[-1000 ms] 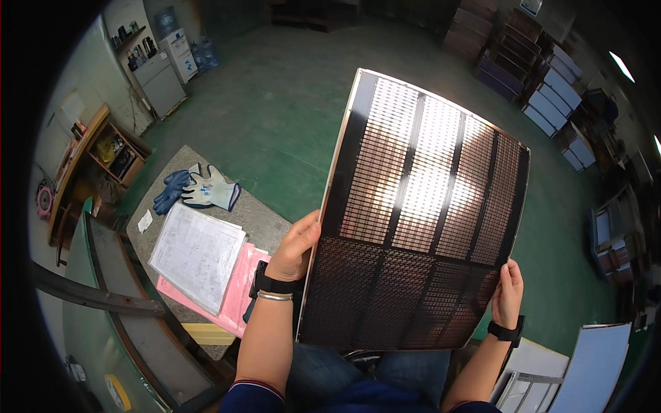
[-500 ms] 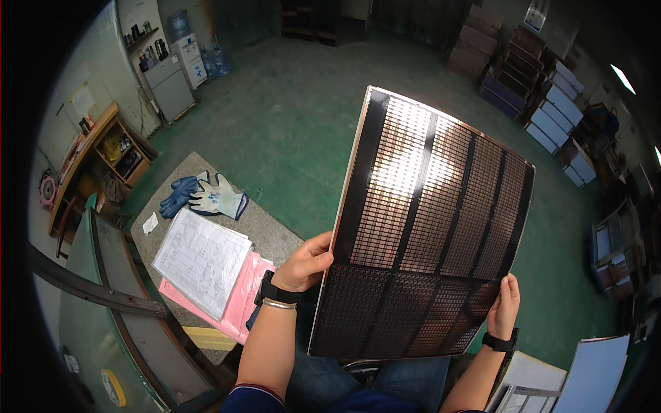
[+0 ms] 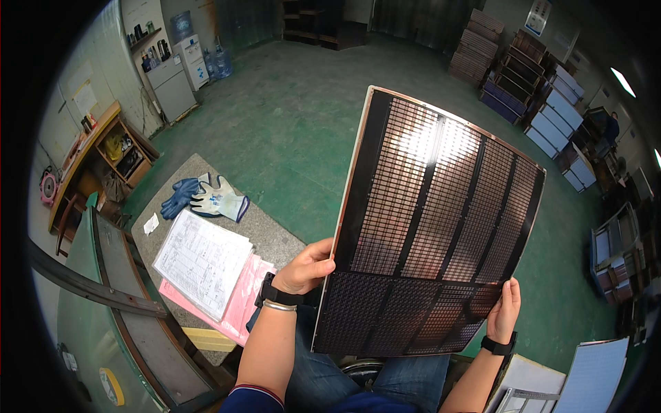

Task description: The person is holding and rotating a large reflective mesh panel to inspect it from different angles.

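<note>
Before me a large thin circuit board panel is held up at a tilt, dark with copper-coloured grids and black bands between them. Bright light glares off its upper part. My left hand grips the left edge, its thumb on the front face and its fingers partly hidden behind. On the lower right edge, my right hand closes with fingers showing at the front; the rest of its grip is out of sight. Each wrist wears a black band, and the left has a silver bangle too.
A stone-topped table at left carries blue and white work gloves, papers in a clear sleeve and pink sheets. A glass-topped frame stands nearer. Stacked panels line the right; pale boards lean at lower right.
The panel has turned slightly, its right side shifting a little rightward, and the glare has moved up and right across it. Both hands keep their grip.
</note>
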`<state>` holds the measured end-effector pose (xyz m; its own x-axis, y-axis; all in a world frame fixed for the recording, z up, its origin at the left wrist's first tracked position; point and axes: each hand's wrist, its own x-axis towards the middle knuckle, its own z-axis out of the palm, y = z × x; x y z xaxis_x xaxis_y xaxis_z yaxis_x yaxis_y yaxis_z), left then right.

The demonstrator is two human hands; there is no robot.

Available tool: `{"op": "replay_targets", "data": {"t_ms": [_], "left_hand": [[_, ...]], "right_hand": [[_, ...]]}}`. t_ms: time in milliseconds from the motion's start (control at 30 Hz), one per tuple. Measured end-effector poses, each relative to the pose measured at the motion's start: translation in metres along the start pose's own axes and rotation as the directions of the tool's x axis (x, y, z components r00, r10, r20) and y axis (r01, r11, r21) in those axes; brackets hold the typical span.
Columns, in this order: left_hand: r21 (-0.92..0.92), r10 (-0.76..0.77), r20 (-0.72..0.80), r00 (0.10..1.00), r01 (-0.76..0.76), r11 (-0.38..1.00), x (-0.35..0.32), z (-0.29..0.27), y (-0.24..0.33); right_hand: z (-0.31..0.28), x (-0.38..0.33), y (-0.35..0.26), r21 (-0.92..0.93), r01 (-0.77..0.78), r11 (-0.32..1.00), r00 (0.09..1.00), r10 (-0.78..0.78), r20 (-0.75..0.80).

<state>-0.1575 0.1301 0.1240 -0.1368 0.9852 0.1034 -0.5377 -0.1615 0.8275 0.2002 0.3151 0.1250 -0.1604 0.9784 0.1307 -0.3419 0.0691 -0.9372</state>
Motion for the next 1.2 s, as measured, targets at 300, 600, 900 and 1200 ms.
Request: {"op": "replay_targets", "data": {"t_ms": [300, 600, 900, 1200], "left_hand": [[-0.019, 0.009, 0.007, 1.0, -0.009, 1.0, 0.0, 0.001, 0.002], [-0.02, 0.017, -0.012, 1.0, -0.017, 1.0, 0.001, 0.004, 0.005], [-0.004, 0.048, -0.061, 0.997, -0.048, 0.999, 0.002, 0.0, 0.005], [-0.031, 0.082, -0.151, 0.985, -0.087, 0.996, 0.004, 0.002, 0.007]], "right_hand": [[0.005, -0.003, -0.006, -0.003, 0.049, 0.999, 0.999, -0.049, -0.004], [0.007, -0.006, -0.013, 0.051, 0.049, 0.998, 0.998, -0.051, 0.026], [0.006, -0.01, -0.016, 0.077, 0.058, 0.995, 0.997, -0.062, 0.055], [0.006, -0.012, -0.023, 0.104, 0.055, 0.993, 0.984, -0.071, 0.163]]}}
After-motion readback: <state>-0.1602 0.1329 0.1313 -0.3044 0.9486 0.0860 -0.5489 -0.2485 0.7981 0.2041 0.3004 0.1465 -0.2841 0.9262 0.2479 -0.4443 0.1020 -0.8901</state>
